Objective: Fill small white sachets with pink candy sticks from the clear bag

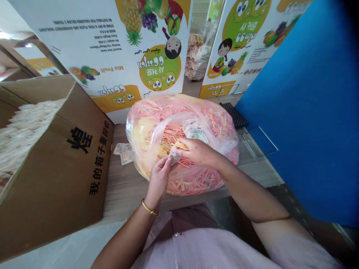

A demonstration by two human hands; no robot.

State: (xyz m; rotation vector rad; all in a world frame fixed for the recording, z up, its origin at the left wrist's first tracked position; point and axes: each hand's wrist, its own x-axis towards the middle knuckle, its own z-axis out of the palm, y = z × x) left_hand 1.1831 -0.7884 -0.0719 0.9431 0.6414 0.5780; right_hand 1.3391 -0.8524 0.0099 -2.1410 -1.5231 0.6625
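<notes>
A large clear plastic bag (228,149) full of thin pink and yellow candy sticks (171,136) lies open in front of me. Over its opening, my left hand (160,173) pinches a small whitish printed packet (175,155). My right hand (198,151) is closed around a small bunch of yellow-orange sticks (181,144), right at the packet's upper end. Whether the stick tips are inside the packet, I cannot tell. Several flat printed packets (193,129) rest on the bag just beyond my right hand.
At left stands an open brown carton (89,160) holding many filled packets (33,119). A few packets (125,154) lie on the table (120,194) beside it. Printed white cartons (103,48) stand behind the bag. To the right are a blue panel (297,112), a wire handle (262,140) and a black textured object (235,115).
</notes>
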